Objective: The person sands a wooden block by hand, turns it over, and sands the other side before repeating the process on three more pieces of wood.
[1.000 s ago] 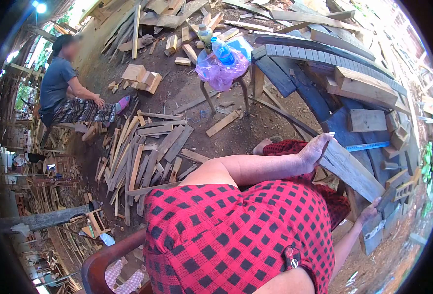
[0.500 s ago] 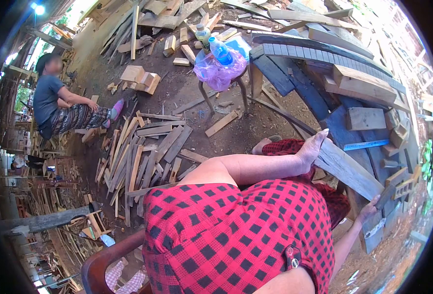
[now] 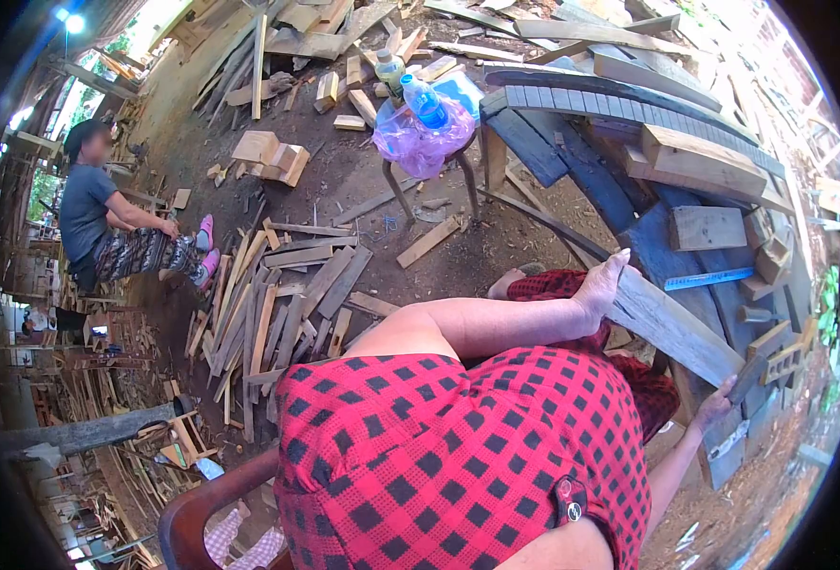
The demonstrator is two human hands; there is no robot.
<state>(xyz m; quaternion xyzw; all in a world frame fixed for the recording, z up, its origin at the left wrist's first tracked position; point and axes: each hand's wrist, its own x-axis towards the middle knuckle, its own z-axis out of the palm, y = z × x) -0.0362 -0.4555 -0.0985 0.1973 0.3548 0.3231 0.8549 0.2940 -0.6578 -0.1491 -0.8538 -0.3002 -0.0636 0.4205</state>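
My left hand (image 3: 598,293) rests at the near-left end of a grey wooden plank (image 3: 671,328), its fingers closed over the edge; the thumb is hidden. At the plank's far right end, my right hand (image 3: 714,407) grips a dark, flat rectangular piece (image 3: 747,380) that stands up against the plank. I cannot make out exactly what kind of piece it is. Beside it lies a small slotted wooden piece (image 3: 786,363). The plank slants over a dark wooden bench (image 3: 648,233).
A wooden block (image 3: 709,229) and a blue ruler (image 3: 707,279) lie on the bench. A stool carries a purple plastic bag (image 3: 415,142) and a blue bottle (image 3: 424,101). Slats (image 3: 292,294) are heaped on the ground. Another person (image 3: 97,214) sits at left.
My hands stay almost where they were, with the dark piece tilted slightly differently. The other person has shifted left, and that person's feet have moved. The view has drifted slightly.
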